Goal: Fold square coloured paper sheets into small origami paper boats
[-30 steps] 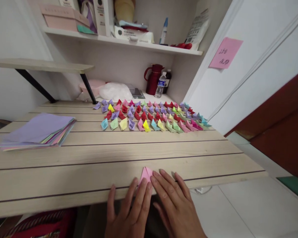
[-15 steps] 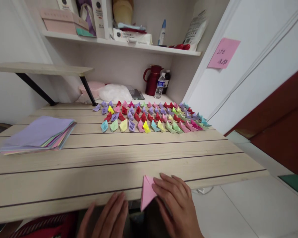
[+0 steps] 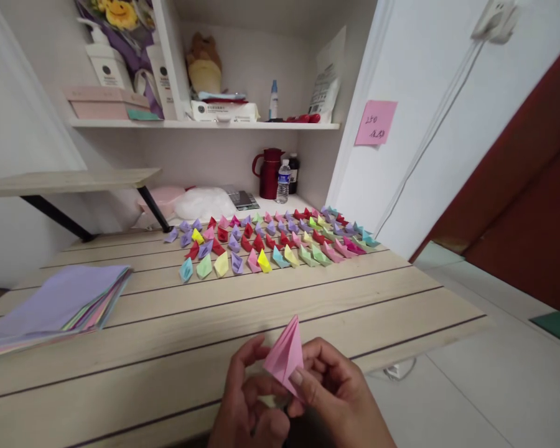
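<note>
A folded pink paper [image 3: 285, 356] stands tilted above the table's front edge, its point upward and several layered folds showing. Between the thumb and fingers of my right hand [image 3: 338, 389], its lower right side is pinched. My left hand [image 3: 252, 392] is curled around the paper's left side, index and middle fingers against it and the thumb lower down, apart from the paper. Part of the left fingers is hidden behind the paper. Beyond my hands, rows of small folded paper boats [image 3: 262, 261] in many colours stand on the wooden table [image 3: 177, 323].
A stack of coloured paper sheets [image 3: 60, 305] lies at left, near a small raised shelf [image 3: 74, 180] on black legs. At the back are a red jug [image 3: 269, 177], a water bottle [image 3: 284, 182] and a white plastic bag [image 3: 205, 204]. A pink note [image 3: 376, 122] hangs on the wall.
The pink paper has been lifted from the table edge and turned point up. My left hand has come up and right to meet it; my right hand now pinches it. The view has tilted upward.
</note>
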`<control>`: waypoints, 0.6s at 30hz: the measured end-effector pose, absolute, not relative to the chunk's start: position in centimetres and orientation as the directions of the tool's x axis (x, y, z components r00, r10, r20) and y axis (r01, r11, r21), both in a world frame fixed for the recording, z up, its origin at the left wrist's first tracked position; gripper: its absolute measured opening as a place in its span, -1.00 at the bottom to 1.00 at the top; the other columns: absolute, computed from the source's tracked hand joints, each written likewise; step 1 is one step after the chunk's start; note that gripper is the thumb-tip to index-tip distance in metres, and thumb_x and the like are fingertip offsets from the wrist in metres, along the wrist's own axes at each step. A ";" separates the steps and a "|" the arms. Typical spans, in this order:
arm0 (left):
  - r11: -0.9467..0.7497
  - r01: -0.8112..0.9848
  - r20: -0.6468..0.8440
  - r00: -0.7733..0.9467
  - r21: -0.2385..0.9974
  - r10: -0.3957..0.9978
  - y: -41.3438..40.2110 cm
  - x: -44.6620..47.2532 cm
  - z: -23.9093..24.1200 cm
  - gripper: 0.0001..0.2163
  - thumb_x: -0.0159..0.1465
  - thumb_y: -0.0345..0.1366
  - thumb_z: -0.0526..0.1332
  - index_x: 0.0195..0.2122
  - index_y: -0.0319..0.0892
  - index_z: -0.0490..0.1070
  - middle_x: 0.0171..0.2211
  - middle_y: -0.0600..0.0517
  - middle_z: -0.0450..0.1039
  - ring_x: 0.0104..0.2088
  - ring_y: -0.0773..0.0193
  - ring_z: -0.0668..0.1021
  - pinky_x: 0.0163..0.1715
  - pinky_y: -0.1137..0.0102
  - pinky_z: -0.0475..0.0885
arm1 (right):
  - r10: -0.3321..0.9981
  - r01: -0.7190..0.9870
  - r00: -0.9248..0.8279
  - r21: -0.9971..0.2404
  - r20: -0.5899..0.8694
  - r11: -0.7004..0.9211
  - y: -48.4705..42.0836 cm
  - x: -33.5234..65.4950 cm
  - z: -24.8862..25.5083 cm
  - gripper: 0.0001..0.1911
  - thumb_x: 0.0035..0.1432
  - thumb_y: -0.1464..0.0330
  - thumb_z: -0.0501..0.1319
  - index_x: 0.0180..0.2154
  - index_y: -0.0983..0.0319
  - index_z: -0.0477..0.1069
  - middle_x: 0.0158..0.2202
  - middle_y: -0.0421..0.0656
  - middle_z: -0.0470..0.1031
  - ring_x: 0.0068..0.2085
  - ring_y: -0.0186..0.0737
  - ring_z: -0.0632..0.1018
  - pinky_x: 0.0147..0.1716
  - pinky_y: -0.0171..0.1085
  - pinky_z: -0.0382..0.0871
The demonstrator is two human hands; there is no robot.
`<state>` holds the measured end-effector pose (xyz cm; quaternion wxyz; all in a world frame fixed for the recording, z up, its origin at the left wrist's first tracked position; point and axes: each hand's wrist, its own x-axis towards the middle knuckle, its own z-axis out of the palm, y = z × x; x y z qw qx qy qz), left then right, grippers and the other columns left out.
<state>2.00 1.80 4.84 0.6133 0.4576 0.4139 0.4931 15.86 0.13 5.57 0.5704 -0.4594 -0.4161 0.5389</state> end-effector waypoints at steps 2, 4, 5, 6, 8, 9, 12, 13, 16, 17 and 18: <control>0.184 -0.225 -0.137 0.208 0.957 0.969 2.1 2.4 5.7 -0.20 -0.17 0.28 0.43 0.01 -0.10 0.35 -0.30 -0.02 0.58 -0.46 0.34 0.52 -0.59 0.55 0.25 | 0.996 -0.224 0.087 -0.975 -0.022 -0.002 0.0 15.6 5.8 -0.63 0.13 0.04 0.39 -0.34 0.22 0.48 -0.51 -0.25 0.49 -0.53 -0.36 0.50 -0.52 -0.40 0.37; 0.255 -0.204 -0.207 0.230 0.945 0.951 2.3 2.4 6.3 -0.38 -0.11 0.19 0.46 -0.18 -0.16 0.45 -0.48 0.05 0.54 -0.53 0.40 0.46 -0.56 0.55 0.25 | 0.992 -0.214 0.119 -0.977 -0.031 -0.005 -0.3 15.3 6.1 -0.63 0.11 0.05 0.40 -0.37 0.22 0.46 -0.53 -0.26 0.48 -0.52 -0.36 0.49 -0.49 -0.39 0.39; 0.286 -0.210 -0.236 0.234 0.935 0.943 2.4 2.4 6.4 -0.46 -0.09 0.16 0.47 -0.30 -0.18 0.46 -0.53 0.07 0.51 -0.55 0.43 0.44 -0.56 0.55 0.26 | 0.991 -0.205 0.127 -0.979 -0.034 -0.007 -0.4 15.3 6.2 -0.62 0.11 0.04 0.40 -0.38 0.22 0.46 -0.52 -0.24 0.49 -0.51 -0.34 0.50 -0.47 -0.37 0.40; 0.318 -0.231 -0.263 0.239 0.920 0.935 2.5 2.3 6.5 -0.50 -0.09 0.14 0.48 -0.41 -0.19 0.45 -0.58 0.08 0.49 -0.57 0.44 0.42 -0.56 0.55 0.25 | 0.992 -0.194 0.123 -0.981 -0.030 -0.006 -0.5 15.3 6.3 -0.62 0.11 0.04 0.39 -0.37 0.22 0.46 -0.51 -0.23 0.51 -0.49 -0.33 0.50 -0.45 -0.36 0.41; 0.391 -0.295 -0.315 0.273 0.871 0.909 2.7 2.0 6.3 -0.51 -0.13 0.11 0.51 -0.50 -0.19 0.41 -0.64 0.11 0.45 -0.62 0.47 0.38 -0.60 0.56 0.21 | 0.996 -0.185 0.090 -0.983 -0.006 0.011 -0.7 15.5 6.4 -0.63 0.16 0.03 0.35 -0.33 0.21 0.46 -0.46 -0.20 0.54 -0.45 -0.30 0.52 -0.40 -0.33 0.42; 0.431 -0.323 -0.340 0.301 0.843 0.891 2.8 1.9 6.1 -0.52 -0.14 0.10 0.53 -0.50 -0.18 0.41 -0.66 0.12 0.44 -0.65 0.49 0.36 -0.61 0.56 0.18 | 0.998 -0.188 0.065 -0.982 0.012 0.024 -0.8 15.8 6.5 -0.63 0.20 0.02 0.32 -0.30 0.20 0.46 -0.45 -0.20 0.54 -0.43 -0.29 0.53 -0.38 -0.33 0.41; 0.517 -0.347 -0.370 0.409 0.783 0.834 3.0 1.7 5.3 -0.54 -0.12 0.06 0.53 -0.47 -0.18 0.42 -0.71 0.15 0.39 -0.69 0.54 0.30 -0.62 0.59 0.09 | 0.998 -0.189 0.015 -0.980 0.054 0.056 -0.7 16.8 6.6 -0.62 0.30 0.00 0.20 -0.21 0.19 0.46 -0.42 -0.21 0.50 -0.39 -0.29 0.52 -0.38 -0.33 0.37; 0.533 -0.345 -0.362 0.451 0.772 0.816 3.1 1.6 5.1 -0.56 -0.08 0.05 0.53 -0.47 -0.19 0.43 -0.72 0.15 0.37 -0.69 0.55 0.29 -0.62 0.60 0.07 | 0.998 -0.188 0.004 -0.980 0.057 0.057 -0.7 17.2 6.6 -0.61 0.32 0.00 0.17 -0.16 0.19 0.46 -0.40 -0.21 0.49 -0.39 -0.30 0.51 -0.39 -0.34 0.36; 0.577 -0.365 -0.314 0.571 0.731 0.758 3.3 1.5 4.6 -0.61 0.03 0.02 0.48 -0.41 -0.23 0.49 -0.64 0.10 0.42 -0.66 0.57 0.28 -0.60 0.59 0.07 | 0.996 -0.231 -0.071 -0.972 0.054 0.036 -0.2 17.9 7.0 -0.58 0.31 0.00 0.19 -0.05 0.18 0.43 -0.36 -0.20 0.47 -0.43 -0.35 0.48 -0.47 -0.38 0.32; 0.591 -0.373 -0.295 0.605 0.715 0.740 3.4 1.5 4.5 -0.62 0.07 0.01 0.46 -0.38 -0.24 0.51 -0.59 0.06 0.46 -0.64 0.56 0.29 -0.58 0.58 0.09 | 0.992 -0.261 -0.116 -0.965 0.054 0.022 0.0 18.0 7.2 -0.56 0.28 -0.01 0.21 -0.03 0.19 0.41 -0.35 -0.20 0.46 -0.46 -0.37 0.47 -0.50 -0.40 0.31; 0.602 -0.378 -0.279 0.632 0.703 0.723 3.5 1.4 4.5 -0.63 0.11 0.01 0.43 -0.34 -0.24 0.53 -0.53 0.03 0.50 -0.62 0.56 0.31 -0.57 0.57 0.12 | 0.986 -0.288 -0.158 -0.958 0.055 0.007 0.2 18.1 7.3 -0.53 0.26 -0.02 0.24 -0.02 0.20 0.41 -0.36 -0.20 0.46 -0.48 -0.37 0.47 -0.52 -0.40 0.31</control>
